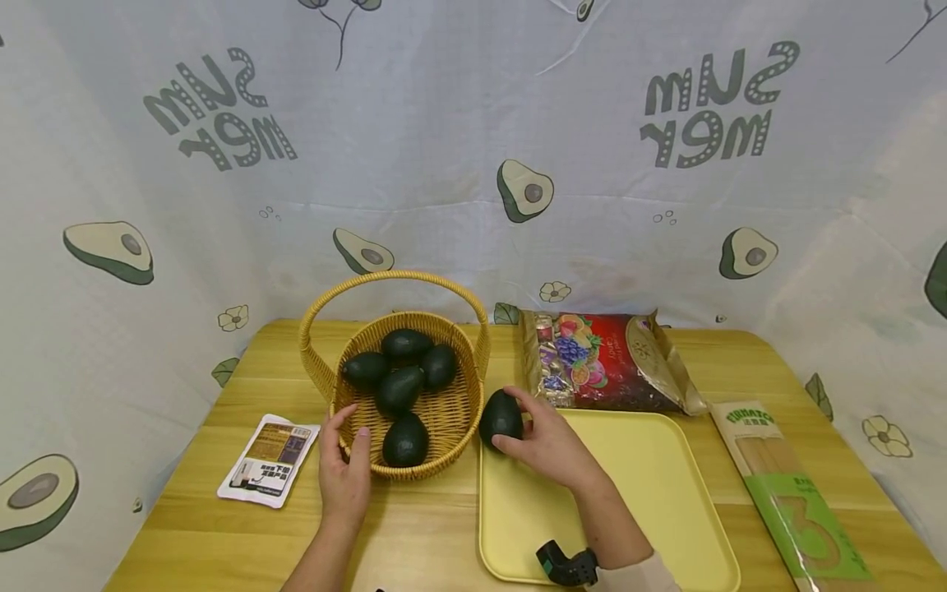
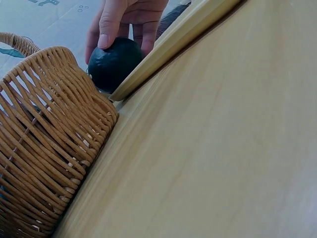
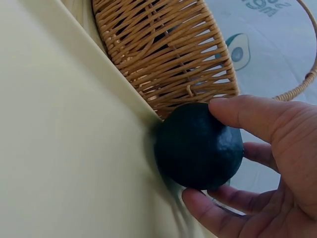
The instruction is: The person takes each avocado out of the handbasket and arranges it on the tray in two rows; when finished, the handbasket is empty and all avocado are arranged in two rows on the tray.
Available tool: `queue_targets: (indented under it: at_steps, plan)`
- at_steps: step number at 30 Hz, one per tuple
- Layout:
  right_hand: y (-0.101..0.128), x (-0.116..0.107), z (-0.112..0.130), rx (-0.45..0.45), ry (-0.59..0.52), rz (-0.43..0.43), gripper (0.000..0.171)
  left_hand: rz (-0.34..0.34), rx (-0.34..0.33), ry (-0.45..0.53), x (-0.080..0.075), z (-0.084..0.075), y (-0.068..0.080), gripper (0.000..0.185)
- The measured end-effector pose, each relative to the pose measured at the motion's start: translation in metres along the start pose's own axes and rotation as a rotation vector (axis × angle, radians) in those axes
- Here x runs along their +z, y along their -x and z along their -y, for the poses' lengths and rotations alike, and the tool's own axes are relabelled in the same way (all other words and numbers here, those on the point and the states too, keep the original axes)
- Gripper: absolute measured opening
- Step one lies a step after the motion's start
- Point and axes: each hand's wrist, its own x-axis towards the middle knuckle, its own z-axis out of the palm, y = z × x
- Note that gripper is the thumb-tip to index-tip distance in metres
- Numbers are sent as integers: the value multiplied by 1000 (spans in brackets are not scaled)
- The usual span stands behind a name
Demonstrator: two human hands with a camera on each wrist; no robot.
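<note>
Right hand (image 1: 547, 444): thumb and fingers spread to fruit width, clamped on one avocado (image 1: 499, 421), lower centre of frame, at the upper-left corner of the yellow tray (image 1: 629, 485). Handling: probably firm, moderately heavy, slightly slippery, bruisable; grasp around widest girth. Left hand (image 1: 345, 481), lower left: curled over the basket (image 1: 453, 423) rim.

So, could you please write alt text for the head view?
A right hand holds an avocado at the corner of a tray; the left hand touches a basket of five more. A candy bag, green pack and white pouch lie nearby.
</note>
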Motion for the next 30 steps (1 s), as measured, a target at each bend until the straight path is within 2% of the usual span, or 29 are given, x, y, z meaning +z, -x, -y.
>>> queue_targets:
  at_steps: [6, 11, 15, 20, 30]
  plan:
    - [0, -4, 1, 8, -54, 24, 80, -3, 16, 6, 0, 1, 0, 31]
    - [1, -7, 2, 41, -25, 15, 84, -6, -4, 1, 0, -1, 0, 31]
    - [1, -7, 3, 46, -6, -4, 80, -6, -9, -5, 0, -2, 1, 31]
    - [1, -5, 2, 32, -36, 9, 76, -2, -7, -4, -1, -2, 1, 31]
    - [1, -8, 5, 55, -10, 12, 78, 0, -14, -5, 0, -2, 0, 31]
